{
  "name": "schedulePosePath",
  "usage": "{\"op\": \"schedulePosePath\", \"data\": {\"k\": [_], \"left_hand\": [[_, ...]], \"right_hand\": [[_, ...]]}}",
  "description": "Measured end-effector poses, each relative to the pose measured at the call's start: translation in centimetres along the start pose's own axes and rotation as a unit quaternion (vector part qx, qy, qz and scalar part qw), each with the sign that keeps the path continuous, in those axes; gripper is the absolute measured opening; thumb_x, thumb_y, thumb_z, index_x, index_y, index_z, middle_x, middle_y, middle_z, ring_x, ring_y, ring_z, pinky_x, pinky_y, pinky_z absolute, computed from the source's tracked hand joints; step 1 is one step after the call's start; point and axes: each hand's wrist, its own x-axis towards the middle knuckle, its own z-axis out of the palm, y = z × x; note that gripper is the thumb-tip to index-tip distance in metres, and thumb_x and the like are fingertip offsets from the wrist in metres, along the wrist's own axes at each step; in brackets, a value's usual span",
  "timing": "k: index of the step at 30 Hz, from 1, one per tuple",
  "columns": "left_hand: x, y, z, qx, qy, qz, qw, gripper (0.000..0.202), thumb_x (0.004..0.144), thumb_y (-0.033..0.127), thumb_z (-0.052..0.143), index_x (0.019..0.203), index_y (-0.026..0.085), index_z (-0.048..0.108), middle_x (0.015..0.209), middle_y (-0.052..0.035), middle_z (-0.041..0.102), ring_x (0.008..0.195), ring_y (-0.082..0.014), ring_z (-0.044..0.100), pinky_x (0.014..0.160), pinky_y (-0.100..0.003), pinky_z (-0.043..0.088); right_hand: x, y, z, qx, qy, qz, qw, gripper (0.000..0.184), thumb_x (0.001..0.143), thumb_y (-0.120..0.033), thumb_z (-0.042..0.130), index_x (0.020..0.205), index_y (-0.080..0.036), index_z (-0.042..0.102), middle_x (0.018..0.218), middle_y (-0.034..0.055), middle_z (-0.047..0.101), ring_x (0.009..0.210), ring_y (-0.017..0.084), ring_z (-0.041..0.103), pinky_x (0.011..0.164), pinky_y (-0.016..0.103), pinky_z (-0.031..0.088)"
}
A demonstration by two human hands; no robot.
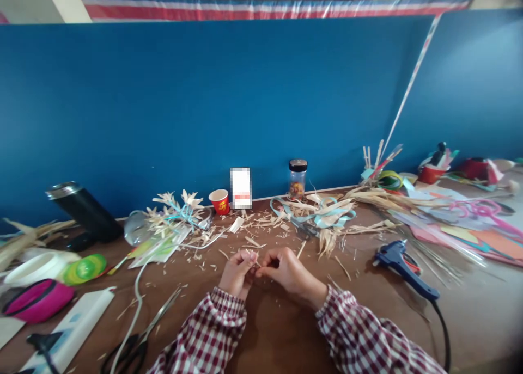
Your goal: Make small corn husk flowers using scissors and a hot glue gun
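Beyond the left hand point(237, 270), a red paper cup point(221, 202) with yellow markings, and just beside it a white item point(241, 183), blurred out. Beyond the right hand point(289, 271), a clear jar point(297, 188) with a black lid and small yellow and orange contents. Far left of the left hand, a black flask point(87, 213) with a metallic top; nearer, a magenta pouch point(49, 300) and a white power strip point(84, 317). Far right of the right hand, another red cup point(432, 175) with assorted items in it. Past both hands, a blue partition point(245, 91).
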Motion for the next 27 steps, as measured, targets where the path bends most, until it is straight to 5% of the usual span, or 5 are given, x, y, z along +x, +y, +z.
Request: {"op": "schedulePosePath", "data": {"k": [11,15,19,23,27], "left_hand": [[0.2,-0.3,-0.4,0.011,-0.044,0.011,0.999,0.041,0.057,0.031,0.076,0.054,0.015,0.038,0.047,0.0094,0.039,0.037,-0.0006,0.025,0.036,-0.014,0.019],[-0.1,0.2,0.1,0.079,0.01,0.021,0.997,0.033,0.061,0.041,0.071,0.071,0.014,0.056,0.042,0.0096,0.034,0.037,-0.0034,0.027,0.035,-0.016,0.023],[-0.7,0.2,0.9,0.197,0.143,0.196,0.95,0.046,0.067,0.047,0.064,0.098,0.014,0.06,0.06,0.0013,0.055,0.042,-0.0058,0.036,0.037,-0.017,0.03],[-1.6,-0.9,1.3,0.308,0.094,0.263,0.909,0.044,0.072,0.046,0.058,0.103,0.015,0.059,0.071,-0.0039,0.06,0.046,-0.0099,0.044,0.039,-0.02,0.036],[-2.0,-2.1,0.7,0.42,0.014,0.344,0.84,0.036,0.076,0.035,0.056,0.108,0.018,0.057,0.083,-0.0069,0.062,0.059,-0.0145,0.054,0.051,-0.023,0.046]], "right_hand": [[-0.2,0.0,0.5,0.185,-0.098,0.066,0.976,0.028,0.065,-0.038,0.068,0.06,-0.013,0.058,0.048,-0.0032,0.053,0.042,0.006,0.045,0.042,0.017,0.034],[0.1,-0.2,0.1,0.153,-0.093,0.042,0.983,0.03,0.073,-0.041,0.06,0.067,-0.012,0.062,0.054,-0.0017,0.055,0.044,0.006,0.046,0.043,0.017,0.035],[1.3,-0.9,-1.6,-0.011,-0.003,0.008,1.0,0.032,0.085,-0.035,0.045,0.071,-0.013,0.063,0.056,-0.0005,0.056,0.046,0.007,0.047,0.043,0.016,0.034],[3.3,-2.6,-3.7,-0.296,0.052,-0.043,0.953,0.029,0.089,-0.025,0.038,0.077,-0.015,0.062,0.071,0.0039,0.064,0.065,0.012,0.058,0.061,0.021,0.042],[5.4,-3.9,-5.6,-0.465,0.028,-0.034,0.884,0.035,0.08,-0.031,0.053,0.112,-0.016,0.052,0.108,0.0142,0.058,0.085,0.022,0.059,0.067,0.033,0.045]]}}
